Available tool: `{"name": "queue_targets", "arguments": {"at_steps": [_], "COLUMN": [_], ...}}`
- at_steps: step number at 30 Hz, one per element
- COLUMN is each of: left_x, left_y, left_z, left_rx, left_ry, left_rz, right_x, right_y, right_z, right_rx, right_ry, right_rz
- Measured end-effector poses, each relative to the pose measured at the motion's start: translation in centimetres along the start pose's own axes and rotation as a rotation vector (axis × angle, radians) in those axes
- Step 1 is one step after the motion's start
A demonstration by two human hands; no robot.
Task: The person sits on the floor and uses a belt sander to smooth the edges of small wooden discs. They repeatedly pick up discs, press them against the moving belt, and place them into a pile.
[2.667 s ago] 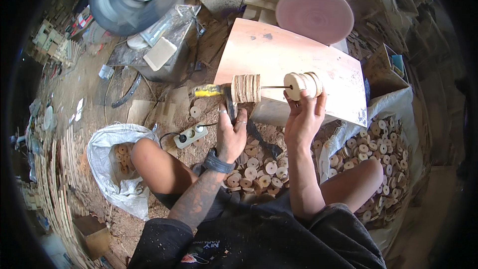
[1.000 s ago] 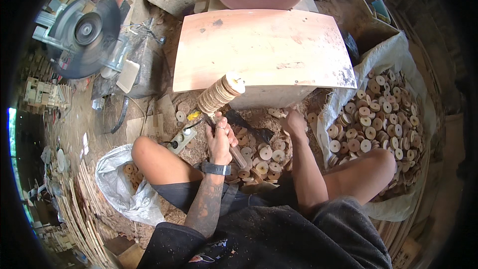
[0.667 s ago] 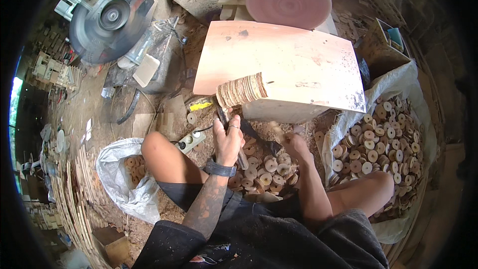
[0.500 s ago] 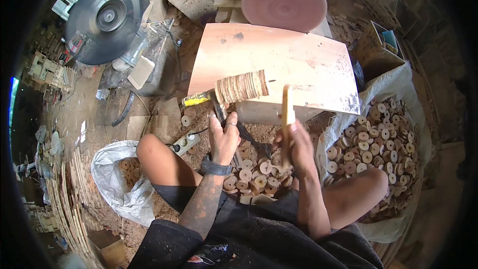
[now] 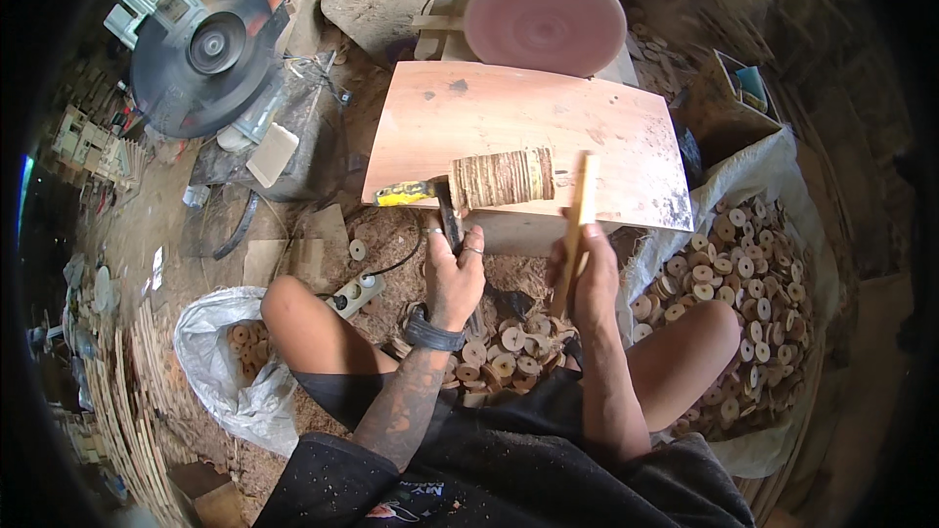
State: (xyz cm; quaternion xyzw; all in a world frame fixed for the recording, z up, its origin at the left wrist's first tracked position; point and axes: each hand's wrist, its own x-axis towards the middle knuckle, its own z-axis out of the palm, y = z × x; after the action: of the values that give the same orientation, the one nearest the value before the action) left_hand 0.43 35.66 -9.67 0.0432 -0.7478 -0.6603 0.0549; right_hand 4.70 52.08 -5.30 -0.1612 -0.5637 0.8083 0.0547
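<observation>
Wooden discs stack at one o'clock from our left hand, its fingers gripping a dark handle; at three, our right hand clasps a stick.

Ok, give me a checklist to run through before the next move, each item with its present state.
1. Left hand gripping the dark shaft of the yellow-ended tool: ok.
2. Right hand gripping the wooden stick: ok, near upright in the picture.
3. Stick apart from the disc stack: ok, a gap shows between them.
4. Discs packed tight on the stack: cannot tell; they sit close together, but tightness doesn't show.
5. Dark wheel at rest: not ok, its blur suggests it is spinning.
</observation>
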Motion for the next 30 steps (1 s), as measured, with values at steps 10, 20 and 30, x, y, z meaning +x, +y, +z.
{"name": "queue_targets", "arguments": {"at_steps": [10, 20, 30], "left_x": [-2.3, -2.7, -2.4], "left_y": [-0.8, 0.4, -2.1], "left_z": [-0.5, -0.6, -6.4], "left_rx": [0.198, 0.166, -0.593], "left_ry": [-0.073, -0.172, -0.086], "left_rz": [0.042, 0.005, -0.438], "right_x": [1.9, 1.9, 1.2], "right_y": [0.0, -0.1, -2.4], "right_z": [-0.9, -0.9, -2.7], "right_rx": [-0.004, -0.212, -0.453], "right_ry": [-0.004, -0.028, 0.038], "right_rz": [-0.129, -0.031, -0.120]}}
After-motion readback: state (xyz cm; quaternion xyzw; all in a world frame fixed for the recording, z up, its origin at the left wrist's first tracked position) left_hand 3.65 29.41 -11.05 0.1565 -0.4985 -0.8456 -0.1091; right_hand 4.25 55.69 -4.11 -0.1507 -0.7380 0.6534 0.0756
